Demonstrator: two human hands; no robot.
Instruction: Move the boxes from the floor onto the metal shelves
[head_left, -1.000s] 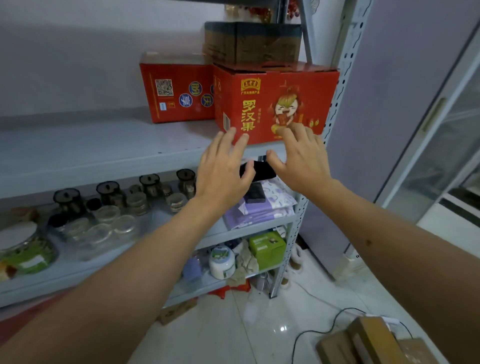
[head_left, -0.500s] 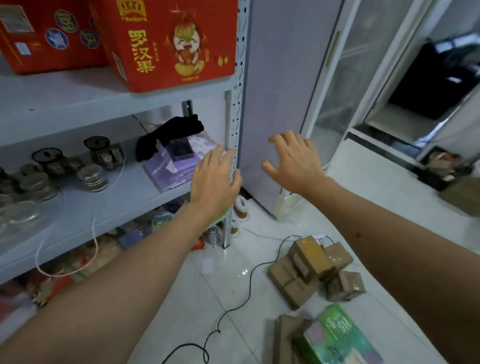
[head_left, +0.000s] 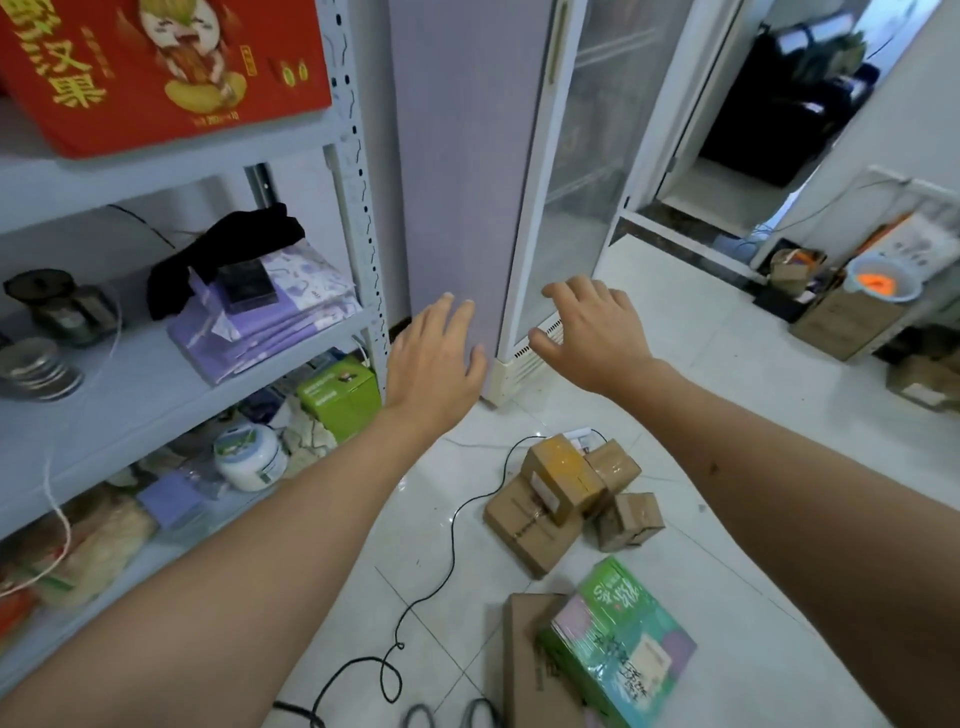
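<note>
Several small brown cardboard boxes (head_left: 563, 491) lie in a heap on the white tiled floor at lower centre. Nearer to me a green printed box (head_left: 618, 644) rests on a flat brown carton (head_left: 524, 660). The grey metal shelves (head_left: 156, 384) stand on the left, and a red box (head_left: 161, 67) sits on the upper shelf. My left hand (head_left: 436, 364) and my right hand (head_left: 587, 332) hover in the air above the floor boxes, both empty with fingers spread, right of the shelf's corner post.
A black cable (head_left: 415, 608) snakes across the floor left of the boxes. A glass-door fridge (head_left: 561, 197) stands ahead. More cartons (head_left: 847, 322) and clutter sit at the far right. The shelves hold purple packets (head_left: 270, 312), jars and a green carton (head_left: 340, 395).
My hands have left the red box on the upper shelf and dropped lower. The view has swung right and down from the shelf to the boxes on the floor.
</note>
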